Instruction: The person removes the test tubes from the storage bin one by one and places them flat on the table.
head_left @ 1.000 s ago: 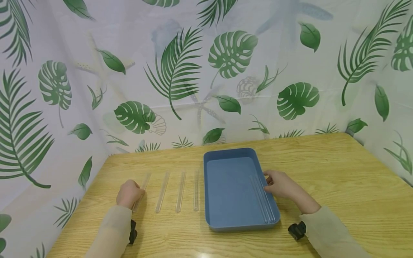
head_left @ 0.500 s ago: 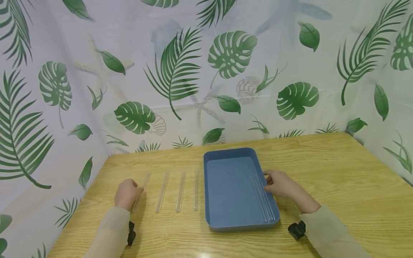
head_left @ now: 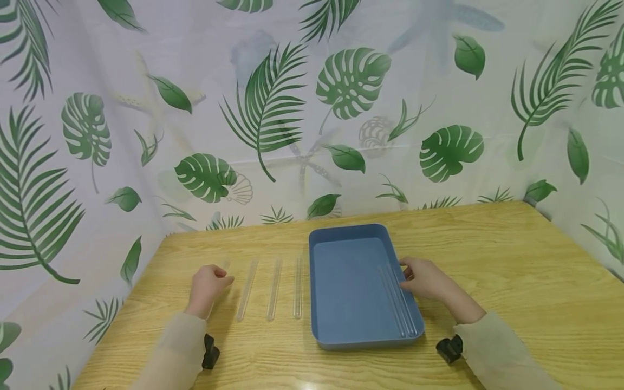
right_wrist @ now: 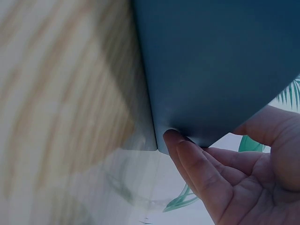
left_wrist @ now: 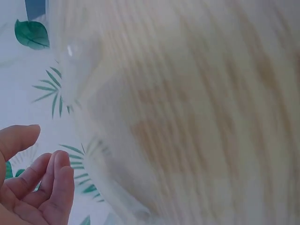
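"Gripping anything with the left hand (head_left: 207,287)?"

"Apparently nothing: hovering over the leftmost clear tube (head_left: 210,311), toward the left edge of the tabletop (head_left: 487,260), holding thumb and fingertips apart."

"And leaving the three other clear tubes (head_left: 274,290) untouched?"

"Yes, lying in a row up to the blue tray (head_left: 346,292), probably spaced for finger room."

"Doing what with the right hand (head_left: 423,279)?"

"Clamping that grip on the tray's right wall, likely steadying it against sliding. Also seeing two tubes (head_left: 402,301) inside, lying side by side along that wall."
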`<state>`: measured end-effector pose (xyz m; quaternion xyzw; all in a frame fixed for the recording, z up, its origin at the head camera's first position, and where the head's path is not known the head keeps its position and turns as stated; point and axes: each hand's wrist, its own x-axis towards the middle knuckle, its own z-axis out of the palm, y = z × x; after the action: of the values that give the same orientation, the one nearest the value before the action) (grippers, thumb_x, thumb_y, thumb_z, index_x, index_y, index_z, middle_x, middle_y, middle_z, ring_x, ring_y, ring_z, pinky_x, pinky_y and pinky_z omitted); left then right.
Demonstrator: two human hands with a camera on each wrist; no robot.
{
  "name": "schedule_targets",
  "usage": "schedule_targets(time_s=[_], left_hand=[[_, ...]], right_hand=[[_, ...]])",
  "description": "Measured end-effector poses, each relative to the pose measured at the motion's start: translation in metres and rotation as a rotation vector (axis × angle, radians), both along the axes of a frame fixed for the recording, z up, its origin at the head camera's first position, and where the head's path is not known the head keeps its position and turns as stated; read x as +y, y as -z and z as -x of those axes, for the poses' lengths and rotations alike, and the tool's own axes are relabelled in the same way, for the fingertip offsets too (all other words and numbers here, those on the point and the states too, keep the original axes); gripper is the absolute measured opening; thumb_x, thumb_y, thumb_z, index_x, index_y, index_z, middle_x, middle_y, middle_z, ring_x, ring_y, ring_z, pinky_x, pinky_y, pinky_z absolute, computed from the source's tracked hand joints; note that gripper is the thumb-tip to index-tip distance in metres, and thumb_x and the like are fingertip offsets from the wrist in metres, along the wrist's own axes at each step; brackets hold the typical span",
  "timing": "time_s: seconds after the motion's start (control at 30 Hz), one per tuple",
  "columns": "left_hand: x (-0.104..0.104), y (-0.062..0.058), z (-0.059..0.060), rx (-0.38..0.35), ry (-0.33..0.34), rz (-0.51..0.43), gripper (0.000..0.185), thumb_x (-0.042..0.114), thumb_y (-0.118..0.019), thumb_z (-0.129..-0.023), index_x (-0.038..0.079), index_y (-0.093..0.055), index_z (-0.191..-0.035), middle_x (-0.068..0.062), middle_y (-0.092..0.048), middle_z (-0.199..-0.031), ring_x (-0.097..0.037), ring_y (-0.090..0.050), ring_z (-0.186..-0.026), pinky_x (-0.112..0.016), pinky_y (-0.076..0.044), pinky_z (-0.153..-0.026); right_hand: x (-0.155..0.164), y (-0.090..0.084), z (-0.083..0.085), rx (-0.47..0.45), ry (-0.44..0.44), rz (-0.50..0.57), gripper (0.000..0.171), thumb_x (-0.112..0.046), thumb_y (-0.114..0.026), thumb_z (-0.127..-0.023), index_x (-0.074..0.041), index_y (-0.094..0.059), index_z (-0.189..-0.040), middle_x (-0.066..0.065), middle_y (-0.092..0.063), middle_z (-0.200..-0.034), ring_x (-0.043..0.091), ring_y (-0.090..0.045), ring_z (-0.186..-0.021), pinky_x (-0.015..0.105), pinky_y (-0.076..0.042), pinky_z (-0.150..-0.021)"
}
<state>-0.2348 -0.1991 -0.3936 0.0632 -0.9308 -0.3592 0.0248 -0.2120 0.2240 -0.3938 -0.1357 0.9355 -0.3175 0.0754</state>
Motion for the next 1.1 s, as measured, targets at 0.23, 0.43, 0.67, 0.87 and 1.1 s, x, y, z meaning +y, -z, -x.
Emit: schedule_targets(time_s=[0.23, 0.43, 0.67, 0.87, 1.1], left_hand=[[0.023, -0.001, 0.001, 0.006, 0.040, -0.090, 0.023, 0.012, -0.061, -0.083, -0.007, -0.058, -0.095, -0.020, -0.057, -0.096, -0.029, -0.054, -0.085, -0.040, -0.045, -0.071], [0.048, 0.000, -0.001, -0.026, 0.079, -0.248, 0.022, 0.012, -0.061, -0.083, -0.006, -0.058, -0.096, -0.016, -0.056, -0.093, -0.027, -0.055, -0.083, -0.038, -0.049, -0.070], [0.079, 0.000, -0.004, -0.055, 0.150, -0.363, 0.022, 0.010, -0.061, -0.083, -0.006, -0.058, -0.098, -0.012, -0.057, -0.090, -0.023, -0.057, -0.081, -0.037, -0.050, -0.070], [0.099, 0.002, -0.007, -0.092, 0.204, -0.445, 0.024, 0.011, -0.061, -0.083, -0.006, -0.058, -0.099, -0.012, -0.057, -0.093, -0.022, -0.058, -0.083, -0.037, -0.049, -0.072], [0.118, 0.004, -0.009, -0.111, 0.268, -0.528, 0.027, 0.012, -0.060, -0.084, -0.007, -0.058, -0.102, -0.012, -0.059, -0.093, -0.023, -0.059, -0.084, -0.039, -0.049, -0.074]], right_hand=[[0.000, 0.001, 0.001, -0.004, 0.000, 0.006, 0.049, -0.001, -0.058, -0.080, 0.017, -0.039, -0.121, 0.021, -0.057, -0.092, 0.032, -0.056, -0.083, 0.036, -0.048, -0.062], [0.001, 0.001, 0.000, -0.006, 0.001, 0.004, 0.049, -0.002, -0.058, -0.080, 0.017, -0.038, -0.121, 0.021, -0.057, -0.093, 0.033, -0.056, -0.084, 0.037, -0.048, -0.062], [0.001, 0.001, 0.000, -0.011, -0.003, 0.007, 0.050, -0.003, -0.058, -0.081, 0.017, -0.037, -0.122, 0.022, -0.056, -0.094, 0.031, -0.056, -0.083, 0.036, -0.048, -0.061], [0.000, 0.001, 0.001, -0.005, -0.001, -0.001, 0.050, -0.003, -0.058, -0.081, 0.017, -0.037, -0.122, 0.021, -0.056, -0.093, 0.029, -0.056, -0.081, 0.036, -0.047, -0.061], [-0.001, 0.002, 0.000, -0.004, 0.005, 0.003, 0.050, -0.002, -0.058, -0.080, 0.017, -0.038, -0.121, 0.021, -0.057, -0.093, 0.030, -0.056, -0.082, 0.035, -0.048, -0.062]])
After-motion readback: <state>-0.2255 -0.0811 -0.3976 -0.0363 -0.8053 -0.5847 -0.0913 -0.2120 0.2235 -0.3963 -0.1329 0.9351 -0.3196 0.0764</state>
